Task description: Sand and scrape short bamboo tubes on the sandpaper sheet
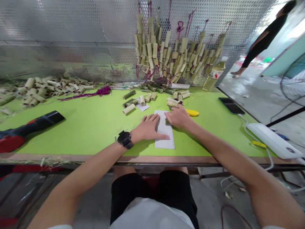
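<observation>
Pressing white paper (164, 144): left hand (148, 129), fingers splayed, gripping nothing. Right hand (179, 117) curled closed on short tube (167, 121), under its fingertips, over paper; uneven fingertip pressure could roll tube, skew paper.

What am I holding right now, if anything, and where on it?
Your right hand holds a short bamboo piece from above; one end peeks out. Your left hand lies on the paper, gripping nothing visible.
</observation>
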A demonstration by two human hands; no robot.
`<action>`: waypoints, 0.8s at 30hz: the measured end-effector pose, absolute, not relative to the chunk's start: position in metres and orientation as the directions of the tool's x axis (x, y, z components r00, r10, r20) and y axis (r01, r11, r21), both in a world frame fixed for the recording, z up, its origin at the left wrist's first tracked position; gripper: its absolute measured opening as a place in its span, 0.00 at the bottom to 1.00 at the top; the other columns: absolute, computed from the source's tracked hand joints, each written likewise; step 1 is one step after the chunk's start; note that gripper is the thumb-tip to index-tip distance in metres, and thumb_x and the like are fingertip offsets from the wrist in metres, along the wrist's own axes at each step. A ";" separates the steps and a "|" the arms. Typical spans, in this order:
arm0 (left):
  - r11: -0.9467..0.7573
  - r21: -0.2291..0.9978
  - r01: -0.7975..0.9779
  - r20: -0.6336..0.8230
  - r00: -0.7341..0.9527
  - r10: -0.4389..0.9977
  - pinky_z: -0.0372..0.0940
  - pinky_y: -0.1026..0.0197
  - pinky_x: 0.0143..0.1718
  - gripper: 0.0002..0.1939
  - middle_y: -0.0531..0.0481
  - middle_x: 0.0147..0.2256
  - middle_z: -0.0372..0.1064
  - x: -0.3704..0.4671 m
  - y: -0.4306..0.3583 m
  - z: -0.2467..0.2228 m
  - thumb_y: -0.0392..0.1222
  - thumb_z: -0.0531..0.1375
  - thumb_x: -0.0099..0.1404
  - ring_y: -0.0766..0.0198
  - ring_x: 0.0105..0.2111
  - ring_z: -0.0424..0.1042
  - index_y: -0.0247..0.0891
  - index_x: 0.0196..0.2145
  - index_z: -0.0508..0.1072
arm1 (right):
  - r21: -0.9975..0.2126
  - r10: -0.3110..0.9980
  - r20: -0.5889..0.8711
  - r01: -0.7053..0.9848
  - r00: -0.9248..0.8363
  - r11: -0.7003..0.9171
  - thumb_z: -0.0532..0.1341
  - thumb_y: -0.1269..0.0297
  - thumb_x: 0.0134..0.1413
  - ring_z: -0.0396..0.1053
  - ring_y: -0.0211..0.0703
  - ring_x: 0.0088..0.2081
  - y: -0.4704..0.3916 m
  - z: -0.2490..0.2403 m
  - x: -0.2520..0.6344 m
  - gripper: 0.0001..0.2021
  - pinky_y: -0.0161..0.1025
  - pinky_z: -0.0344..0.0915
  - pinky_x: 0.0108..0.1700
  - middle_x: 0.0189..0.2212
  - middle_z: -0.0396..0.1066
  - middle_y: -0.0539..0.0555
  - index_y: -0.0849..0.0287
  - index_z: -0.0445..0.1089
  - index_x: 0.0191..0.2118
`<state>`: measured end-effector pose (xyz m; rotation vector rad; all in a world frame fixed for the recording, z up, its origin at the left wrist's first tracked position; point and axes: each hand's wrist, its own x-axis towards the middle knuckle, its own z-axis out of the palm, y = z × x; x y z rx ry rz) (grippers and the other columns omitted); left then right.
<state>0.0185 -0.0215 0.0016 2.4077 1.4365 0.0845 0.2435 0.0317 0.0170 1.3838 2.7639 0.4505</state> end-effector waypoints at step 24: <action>-0.423 0.324 0.846 -0.136 0.485 0.864 0.41 0.35 0.84 0.75 0.36 0.86 0.41 0.018 -0.022 0.004 0.92 0.55 0.62 0.28 0.85 0.42 0.34 0.87 0.47 | 0.255 0.802 0.063 0.786 -0.595 0.563 0.44 0.61 0.86 0.72 0.54 0.37 0.025 0.023 0.242 0.34 0.52 0.53 0.50 0.36 0.85 0.66 0.61 0.87 0.38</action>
